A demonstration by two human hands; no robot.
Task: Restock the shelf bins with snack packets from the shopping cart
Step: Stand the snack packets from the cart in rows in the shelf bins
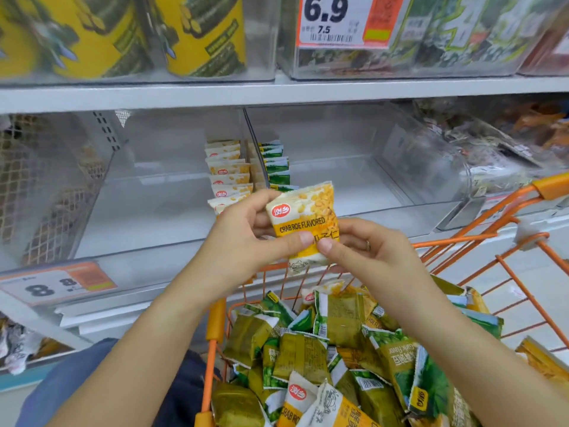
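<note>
Both hands, left hand (243, 238) and right hand (366, 251), pinched one yellow crab-roe packet (303, 223) above the orange cart (212, 322); the cart held mostly green packets (308, 352). The left clear bin (154, 192) held yellow packets (229, 174) along its right wall; the right clear bin (354, 180) held green packets along its left wall.

We see the white middle shelf (277, 94) carrying clear bins: at ten o'clock the left clear bin (160, 192) holds a row of yellow packets (229, 175), at one o'clock the right clear bin (338, 167) holds green packets (277, 167) along its left wall. At five o'clock the orange cart (520, 272) carries mixed loose packets (338, 359)
</note>
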